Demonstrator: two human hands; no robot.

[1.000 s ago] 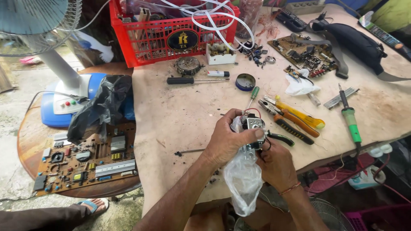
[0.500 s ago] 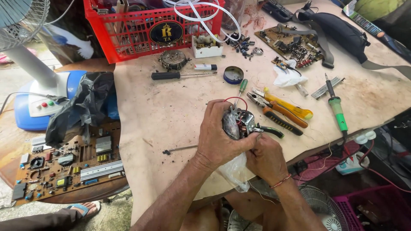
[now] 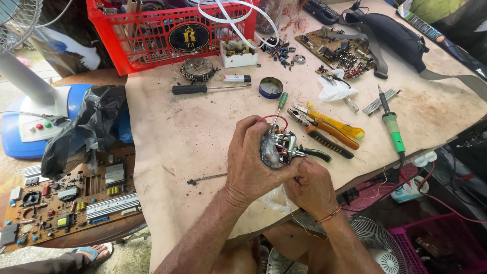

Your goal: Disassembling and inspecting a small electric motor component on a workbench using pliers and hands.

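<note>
Both hands meet at the table's near edge: the left hand (image 3: 252, 162) wraps its fingers closed around a small motor (image 3: 280, 146) with red wire, while the right hand (image 3: 310, 187) pinches it from below. Far left stands a red crate (image 3: 152, 35) bearing a round black-and-gold label (image 3: 189, 37); a clear plastic bag (image 3: 276, 199) hangs beneath the hands.

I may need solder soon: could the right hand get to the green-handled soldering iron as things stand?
Probably yes, once freed: the right hand now grips the small motor, and the soldering iron lies uncovered on the table, bare board between.
</note>
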